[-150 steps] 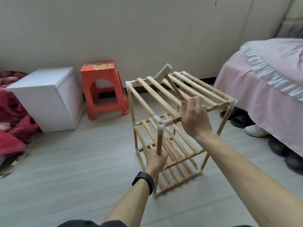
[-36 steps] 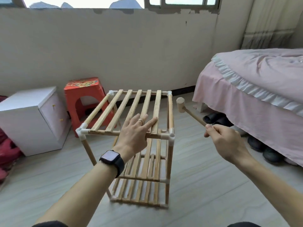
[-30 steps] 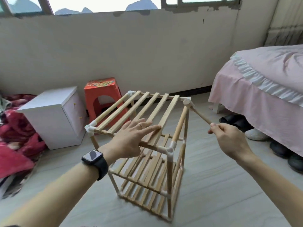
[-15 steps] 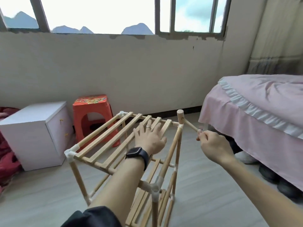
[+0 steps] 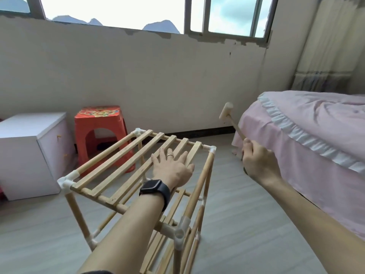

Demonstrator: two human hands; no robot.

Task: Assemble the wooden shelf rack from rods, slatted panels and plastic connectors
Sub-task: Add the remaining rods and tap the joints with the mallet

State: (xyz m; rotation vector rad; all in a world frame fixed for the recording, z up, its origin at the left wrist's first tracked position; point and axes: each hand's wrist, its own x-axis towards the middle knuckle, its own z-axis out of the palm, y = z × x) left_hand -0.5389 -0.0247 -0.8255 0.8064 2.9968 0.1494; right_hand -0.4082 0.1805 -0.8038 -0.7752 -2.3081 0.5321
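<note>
Raised since earlier, mallet (image 5: 226, 113) clenched in my right hand (image 5: 256, 163) hangs above rack (image 5: 66, 181); left hand (image 5: 173, 169), flat on slats (image 5: 138, 156), risks a stray blow.

Red plastic stool (image 5: 98, 115) beside white cabinet (image 5: 21, 165), pink-covered bed (image 5: 316, 125), window (image 5: 227, 14), pale curtain (image 5: 331, 46)

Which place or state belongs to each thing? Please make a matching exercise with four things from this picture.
Things:
1 mallet
2 left hand
3 red stool
4 white cabinet

Places or states:
a flat on the top panel of the rack
b raised in the right hand
c behind the rack, partly seen through its slats
d left of the red stool

Pairs: 1-b; 2-a; 3-c; 4-d
</note>
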